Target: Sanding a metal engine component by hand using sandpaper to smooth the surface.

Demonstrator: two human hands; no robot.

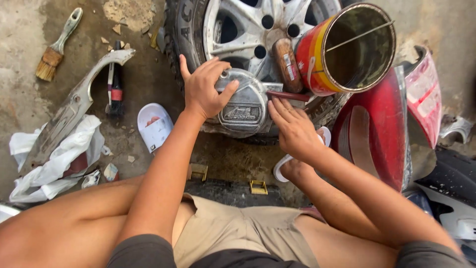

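Where the wheel [258, 30] lies on the concrete floor [20, 59], a silver engine cover [243, 106] is propped against its near rim. The cover's upper left edge is clasped by the left hand [203, 89], fingers curled over the top and thumb pressed to the face. A dark red brush handle [287, 95] is pinched at the cover's right edge by the right hand [292, 129], fingers closed around it. An open paint tin [342, 49], red and yellow, is tipped on the wheel's right side. A second paintbrush [54, 47], a grey curved panel [74, 106], a dark bottle [116, 94] and a white sandal [154, 126] are listed left of the wheel; red body panels [386, 129] are stacked to its right.
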